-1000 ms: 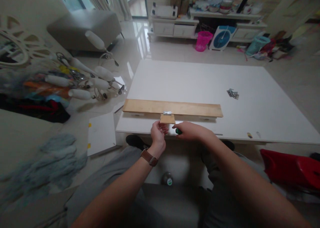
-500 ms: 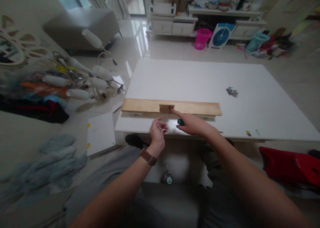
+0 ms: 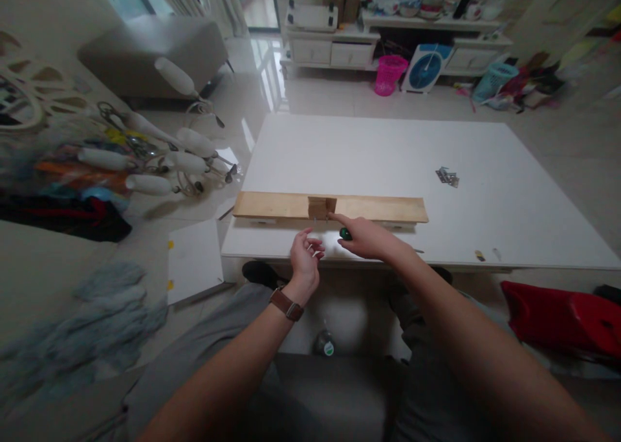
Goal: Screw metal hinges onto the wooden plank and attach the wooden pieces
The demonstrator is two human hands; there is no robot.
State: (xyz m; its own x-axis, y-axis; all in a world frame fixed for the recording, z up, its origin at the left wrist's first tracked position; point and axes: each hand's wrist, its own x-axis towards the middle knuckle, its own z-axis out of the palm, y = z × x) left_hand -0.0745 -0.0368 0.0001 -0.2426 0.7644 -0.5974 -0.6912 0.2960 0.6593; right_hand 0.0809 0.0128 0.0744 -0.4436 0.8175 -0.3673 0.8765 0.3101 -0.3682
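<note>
The small, square brown wooden block (image 3: 320,208), which a second ago jutted towards the person with its metal hinge showing, is now tipped up against the long, pale wooden plank (image 3: 274,204) on the broad white panel (image 3: 378,154); the piece apparently swings freely. The left hand (image 3: 305,261) has let go, its fingers loosely curled around nothing. The right hand (image 3: 366,236) grips a rounded green handle (image 3: 345,233), its extended index finger at the block's lower right corner.
</note>
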